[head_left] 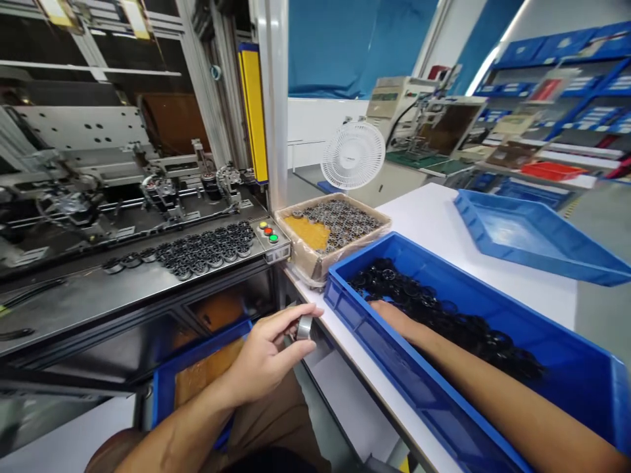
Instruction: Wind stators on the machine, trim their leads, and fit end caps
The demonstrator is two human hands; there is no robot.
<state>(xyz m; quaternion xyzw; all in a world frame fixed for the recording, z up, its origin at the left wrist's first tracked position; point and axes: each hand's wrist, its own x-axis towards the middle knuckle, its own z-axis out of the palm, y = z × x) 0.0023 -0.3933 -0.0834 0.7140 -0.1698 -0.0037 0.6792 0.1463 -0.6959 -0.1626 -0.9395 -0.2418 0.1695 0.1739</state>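
Note:
My left hand (269, 358) hovers in front of the table edge, its fingers closed round a small silver metal ring (304, 327). My right hand (394, 317) reaches into a long blue bin (394, 364) and rests among a heap of black ring-shaped parts (444, 312). Its fingers are buried in the parts, so what they grip is hidden.
A cardboard box (315, 259) of dark metal parts stands beyond the bin. Black rings (207, 249) lie on the machine's steel deck near a button panel (269, 233). An empty blue tray (532, 236), a white fan (352, 156), and a blue crate (197, 374) below are nearby.

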